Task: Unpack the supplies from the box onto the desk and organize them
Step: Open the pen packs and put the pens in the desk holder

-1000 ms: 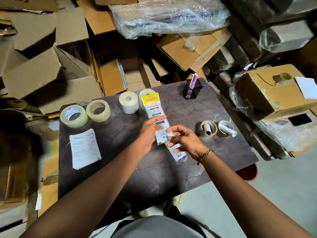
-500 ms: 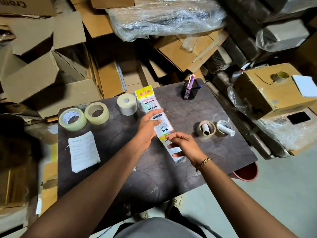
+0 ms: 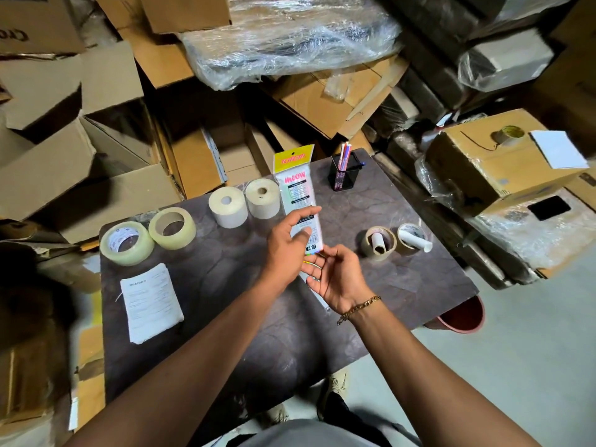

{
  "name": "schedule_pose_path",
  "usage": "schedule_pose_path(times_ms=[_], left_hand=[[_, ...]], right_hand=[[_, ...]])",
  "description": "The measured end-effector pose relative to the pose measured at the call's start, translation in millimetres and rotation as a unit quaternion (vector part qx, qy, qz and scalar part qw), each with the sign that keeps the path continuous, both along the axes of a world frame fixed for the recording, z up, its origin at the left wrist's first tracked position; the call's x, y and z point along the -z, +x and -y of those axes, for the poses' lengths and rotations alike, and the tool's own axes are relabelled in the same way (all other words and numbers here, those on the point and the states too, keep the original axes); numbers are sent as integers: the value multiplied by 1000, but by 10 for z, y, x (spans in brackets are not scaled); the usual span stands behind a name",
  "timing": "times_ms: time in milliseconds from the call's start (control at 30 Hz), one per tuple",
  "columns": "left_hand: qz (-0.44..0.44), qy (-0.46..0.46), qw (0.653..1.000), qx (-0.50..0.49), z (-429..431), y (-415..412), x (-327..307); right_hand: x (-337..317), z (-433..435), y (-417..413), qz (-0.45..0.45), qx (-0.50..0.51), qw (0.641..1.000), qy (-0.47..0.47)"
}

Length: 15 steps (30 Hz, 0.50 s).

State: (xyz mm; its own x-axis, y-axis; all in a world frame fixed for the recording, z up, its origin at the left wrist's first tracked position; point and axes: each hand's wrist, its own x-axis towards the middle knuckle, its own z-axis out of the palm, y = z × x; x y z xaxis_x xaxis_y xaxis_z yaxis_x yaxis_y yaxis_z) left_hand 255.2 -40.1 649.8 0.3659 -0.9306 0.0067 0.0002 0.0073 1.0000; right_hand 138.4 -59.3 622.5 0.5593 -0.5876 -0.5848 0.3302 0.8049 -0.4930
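Both hands (image 3: 288, 243) (image 3: 335, 275) hold the packet (image 3: 298, 201), yellow header pointing away.

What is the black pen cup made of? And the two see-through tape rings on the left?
The black pen cup looks like wire mesh, probably metal: you can see through its sides. The two clear tape rolls look like glossy plastic film, one wound on a brown, likely cardboard, core.

Readable print on the packet, the sheet and one carton

The packet (image 3: 296, 191) at 12 o'clock on the bench bears "TOTEM" in pink on its yellow header and "MEOW" in pink below; its finer print is too small to read. The sheet (image 3: 150, 306) at 9 o'clock is headed "amazon". A carton (image 3: 35, 24) at 10 o'clock shows "Cro", cut off.
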Motion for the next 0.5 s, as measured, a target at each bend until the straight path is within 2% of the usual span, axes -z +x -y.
schedule_pose_path(times_ms=[200, 333, 500], left_hand=[[-9, 2, 1000, -3, 54, 49, -67], [-32, 14, 999, -4, 71, 82, -158], [-73, 35, 997, -12, 91, 109, -185]], right_hand=[[51, 36, -26, 44, -11, 999, -19], [6, 29, -22, 6, -45, 996, -74], [-22, 21, -41, -49, -18, 990, -129]])
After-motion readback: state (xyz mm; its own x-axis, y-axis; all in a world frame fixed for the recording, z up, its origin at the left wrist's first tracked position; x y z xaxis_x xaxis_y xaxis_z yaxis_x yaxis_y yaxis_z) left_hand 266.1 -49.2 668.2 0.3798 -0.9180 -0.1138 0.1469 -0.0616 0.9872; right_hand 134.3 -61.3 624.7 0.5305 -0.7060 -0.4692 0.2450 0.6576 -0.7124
